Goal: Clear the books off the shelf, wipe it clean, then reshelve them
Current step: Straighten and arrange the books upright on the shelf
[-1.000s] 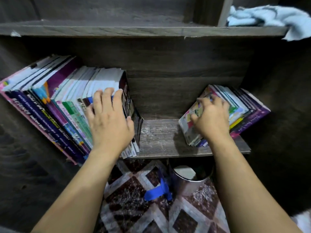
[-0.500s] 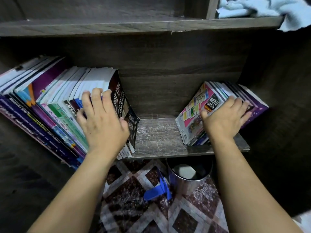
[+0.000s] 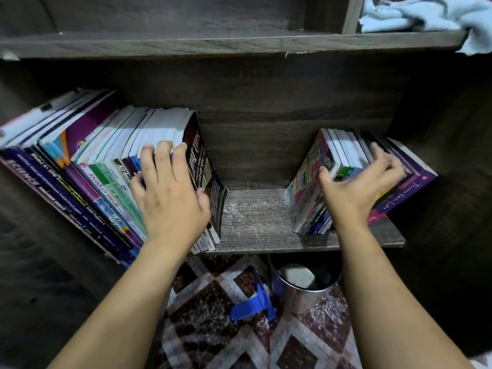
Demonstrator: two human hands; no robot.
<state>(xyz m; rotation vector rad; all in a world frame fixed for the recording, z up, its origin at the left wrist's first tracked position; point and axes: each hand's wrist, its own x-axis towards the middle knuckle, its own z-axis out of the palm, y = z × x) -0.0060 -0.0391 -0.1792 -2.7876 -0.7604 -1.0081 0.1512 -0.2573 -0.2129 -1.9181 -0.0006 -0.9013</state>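
A dark wood-grain shelf board (image 3: 255, 219) carries two groups of books with a bare, scuffed stretch of board between them. At the board's left end stands a long row of thin paperback books (image 3: 101, 161), all leaning leftward, their front ends jutting past the board's front edge. The left hand (image 3: 170, 206) lies over the spines at the inner end of this row: its fingers hook over the tops of the last few books and its thumb presses the cover of the outermost black glossy book (image 3: 205, 171), so those books are held between fingers and thumb.

At the board's right end a smaller bunch of colourful books (image 3: 332, 166) leans rightward. The right hand (image 3: 356, 187) grips several of them, thumb on the bright front cover, blurred fingers spread across the top edges. A purple hardback book (image 3: 415, 182) lies outermost, beyond the fingers.

Above the board, a crumpled light blue cloth (image 3: 415, 12) sits on the upper wooden shelf (image 3: 186, 42). Below the board's front edge stand a shiny metal bin (image 3: 303, 286) and a blue plastic object (image 3: 253, 304) on patterned tiled floor (image 3: 213, 328).
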